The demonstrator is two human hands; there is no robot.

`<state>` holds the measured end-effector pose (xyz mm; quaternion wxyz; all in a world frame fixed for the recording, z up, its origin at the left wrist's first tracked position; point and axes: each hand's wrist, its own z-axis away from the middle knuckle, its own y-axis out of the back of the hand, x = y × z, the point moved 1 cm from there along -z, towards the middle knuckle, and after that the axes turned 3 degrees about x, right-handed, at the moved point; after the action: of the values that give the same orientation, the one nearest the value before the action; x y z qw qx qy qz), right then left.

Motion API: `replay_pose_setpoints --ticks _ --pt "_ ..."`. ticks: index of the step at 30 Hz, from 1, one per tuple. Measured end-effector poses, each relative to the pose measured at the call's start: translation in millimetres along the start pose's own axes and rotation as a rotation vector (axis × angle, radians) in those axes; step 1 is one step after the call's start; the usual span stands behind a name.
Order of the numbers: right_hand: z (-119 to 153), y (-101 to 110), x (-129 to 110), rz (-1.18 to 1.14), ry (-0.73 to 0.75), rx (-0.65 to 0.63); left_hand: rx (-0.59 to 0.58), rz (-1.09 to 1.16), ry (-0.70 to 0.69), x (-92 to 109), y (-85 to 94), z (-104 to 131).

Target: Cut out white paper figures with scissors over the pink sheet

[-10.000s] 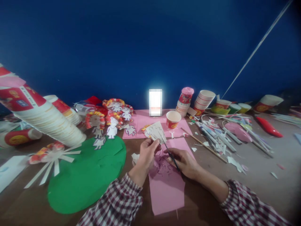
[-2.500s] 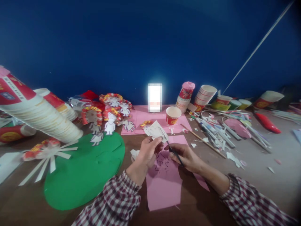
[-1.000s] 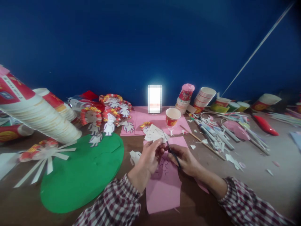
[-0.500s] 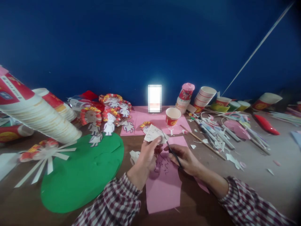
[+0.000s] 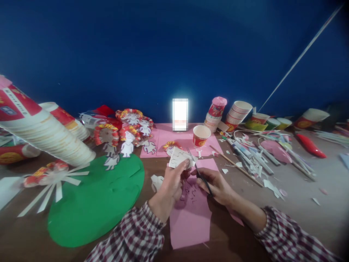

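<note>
My left hand [image 5: 174, 182] pinches a small piece of white paper [image 5: 176, 156] with dark drawn lines, thumb on top. In my right hand [image 5: 216, 185] is a pair of scissors [image 5: 203, 177] with dark handles, its blades at the paper's right edge. Both hands are above a pink sheet [image 5: 189, 225] marked with dark pen lines. Just left of my left wrist lies a white paper cut-out [image 5: 157, 182]. Beyond the hands stands a red and white paper cup [image 5: 201, 136].
A green oval sheet [image 5: 95, 207] lies at left, beside a long tilted stack of paper cups [image 5: 54, 134]. Paper figures with red-yellow rings [image 5: 127, 142] sit behind it. At right are a wooden stick [image 5: 240, 167], markers [image 5: 249, 154], scraps and more cup stacks [image 5: 237, 114].
The white paper in my left hand has tilted and dropped slightly against the scissor blades. Both hands otherwise keep nearly the same place; the whole view has shifted a little.
</note>
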<state>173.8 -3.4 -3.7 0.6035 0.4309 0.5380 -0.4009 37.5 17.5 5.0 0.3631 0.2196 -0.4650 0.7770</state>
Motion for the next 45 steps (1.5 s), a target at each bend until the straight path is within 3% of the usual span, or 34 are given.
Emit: replay_pose_setpoints --ticks 34,45 --pt "-2 0 6 -0.028 -0.043 -0.012 0.039 -0.034 0.010 -1 2.7 -5" --pt "-3 3 7 0.013 0.011 -0.023 0.040 -0.107 -0.017 -4 5.9 -9"
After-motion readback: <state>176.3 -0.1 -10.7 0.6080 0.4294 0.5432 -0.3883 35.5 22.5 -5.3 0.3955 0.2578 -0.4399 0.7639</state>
